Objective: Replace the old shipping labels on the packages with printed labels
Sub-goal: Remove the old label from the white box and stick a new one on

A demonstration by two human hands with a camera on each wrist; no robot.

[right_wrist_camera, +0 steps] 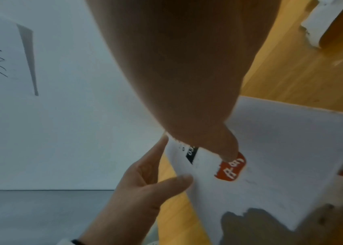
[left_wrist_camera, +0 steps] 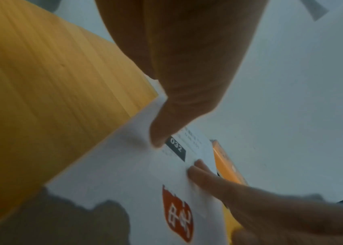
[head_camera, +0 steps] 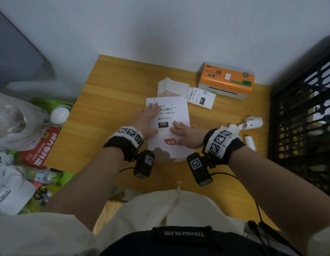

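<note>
A white package [head_camera: 167, 145] with a red logo [head_camera: 169, 142] lies mid-table, and a printed label [head_camera: 169, 112] reading 032-038-E01 lies on its top. My left hand [head_camera: 151, 111] rests flat on the label's left part, fingers straight. My right hand [head_camera: 179, 129] presses flat on its lower right, beside the black 032 block [head_camera: 163, 124]. The left wrist view shows my left thumb [left_wrist_camera: 157, 132] next to the 032 block [left_wrist_camera: 176, 149], with right fingertips [left_wrist_camera: 199, 169] on the paper. The right wrist view has the right thumb [right_wrist_camera: 227, 149] at the red logo [right_wrist_camera: 231, 169].
An orange label printer [head_camera: 226, 80] stands at the back right with another printed label [head_camera: 201, 97] lying at its slot. Folded backing paper [head_camera: 169, 87] lies behind the package. Curled paper scraps [head_camera: 252, 122] lie right. A black crate [head_camera: 304, 117] borders the right; bags and a bowl [head_camera: 60, 115] crowd the left.
</note>
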